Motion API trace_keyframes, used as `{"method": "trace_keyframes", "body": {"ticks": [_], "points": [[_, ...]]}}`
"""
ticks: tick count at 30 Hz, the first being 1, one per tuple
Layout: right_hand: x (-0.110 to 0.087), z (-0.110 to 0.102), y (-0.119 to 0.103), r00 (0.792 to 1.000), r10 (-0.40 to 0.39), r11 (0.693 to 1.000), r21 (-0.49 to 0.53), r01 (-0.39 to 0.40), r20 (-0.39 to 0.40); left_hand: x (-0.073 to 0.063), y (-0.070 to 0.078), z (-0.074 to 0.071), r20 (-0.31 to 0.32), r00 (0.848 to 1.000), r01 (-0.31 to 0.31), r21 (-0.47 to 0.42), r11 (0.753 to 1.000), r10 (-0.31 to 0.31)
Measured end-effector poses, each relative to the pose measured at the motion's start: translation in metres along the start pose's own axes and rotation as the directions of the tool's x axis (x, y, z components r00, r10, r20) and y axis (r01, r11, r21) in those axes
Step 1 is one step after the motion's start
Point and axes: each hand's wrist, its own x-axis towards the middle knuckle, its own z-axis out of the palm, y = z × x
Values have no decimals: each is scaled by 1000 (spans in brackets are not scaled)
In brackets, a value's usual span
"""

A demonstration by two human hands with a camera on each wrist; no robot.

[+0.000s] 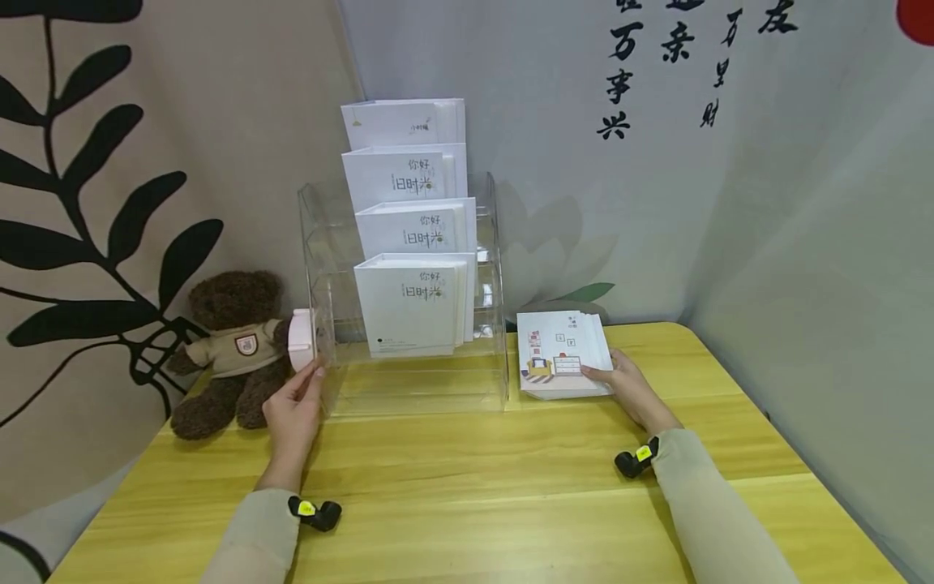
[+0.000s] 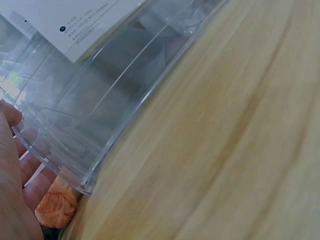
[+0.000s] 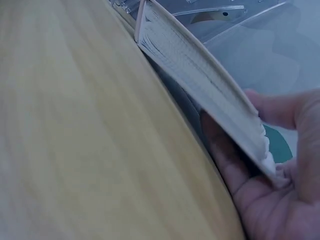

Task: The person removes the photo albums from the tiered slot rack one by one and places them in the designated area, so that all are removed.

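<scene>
My left hand (image 1: 295, 414) grips the left side edge of a clear acrylic tiered rack (image 1: 409, 401). In the left wrist view its thumb is on one face of the side wall and its fingers (image 2: 37, 182) show on the other. White books (image 1: 412, 312) with dark lettering stand one behind another in the rack's tiers. On the right, my right hand (image 1: 633, 389) holds a white illustrated book (image 1: 562, 353) by its right edge. The right wrist view shows that book (image 3: 200, 75) tilted up off the table, thumb on its upper cover and fingers beneath.
A brown teddy bear (image 1: 237, 357) in a beige shirt sits left of the rack. A pink object (image 1: 301, 337) is beside the bear. In the left wrist view an orange yarn-like bundle (image 2: 57, 205) lies past the rack. The wooden table (image 1: 452, 495) meets a fabric backdrop behind.
</scene>
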Motion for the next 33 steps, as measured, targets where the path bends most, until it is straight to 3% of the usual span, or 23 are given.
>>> {"method": "trace_keyframes", "body": {"ticks": [7, 17, 24, 33], "points": [[3, 2, 0, 999, -22, 996, -83, 19, -39, 1, 1, -1, 1, 1000, 9, -17, 1000, -9], [3, -6, 3, 999, -39, 984, -175, 36, -17, -1, 2, -1, 4, 1000, 2, -38, 999, -2], [3, -6, 5, 997, -78, 980, -184, 72, -22, 1, 3, 0, -3, 1000, 5, -26, 1000, -5], [2, 0, 4, 989, -138, 929, -353, 109, -59, 0, 4, -2, 2, 1000, 21, -4, 1000, -21]]}}
